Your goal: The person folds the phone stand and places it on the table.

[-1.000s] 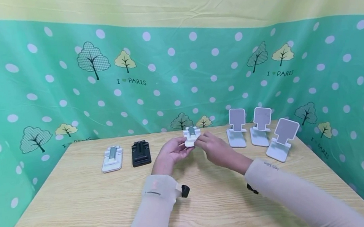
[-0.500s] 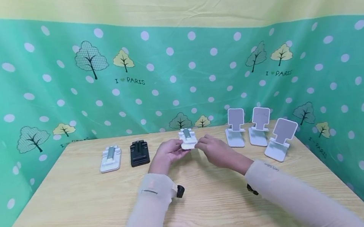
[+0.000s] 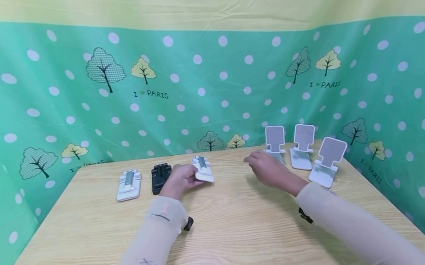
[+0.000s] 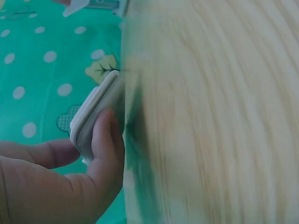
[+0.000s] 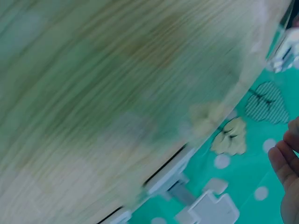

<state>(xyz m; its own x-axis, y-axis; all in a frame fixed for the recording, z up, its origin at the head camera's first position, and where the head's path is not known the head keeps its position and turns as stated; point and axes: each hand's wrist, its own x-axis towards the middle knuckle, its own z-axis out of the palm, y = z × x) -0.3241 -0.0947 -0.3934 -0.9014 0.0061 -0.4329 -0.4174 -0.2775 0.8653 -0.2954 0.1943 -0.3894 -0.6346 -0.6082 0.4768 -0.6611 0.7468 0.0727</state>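
A folded white phone stand (image 3: 203,169) with a grey-green strip is gripped by my left hand (image 3: 180,180), tilted and just off the table. In the left wrist view the thumb and a finger pinch that stand (image 4: 96,116) by its edges. To the left lie a black folded phone stand (image 3: 158,183), partly behind the left hand, and another white folded one (image 3: 128,186). My right hand (image 3: 269,169) holds nothing; its fingers are loosely bent. It partly covers the base of the nearest unfolded white stand (image 3: 275,137).
Two more unfolded white stands, the middle one (image 3: 304,137) and the front one (image 3: 333,151), stand at the right of the wooden table (image 3: 234,237). A green dotted cloth (image 3: 227,90) hangs behind the table and along its sides.
The right hand has let go of the phone stand and moved right. The left hand has carried the stand to the left, toward the black one, and the stand is now more tilted.
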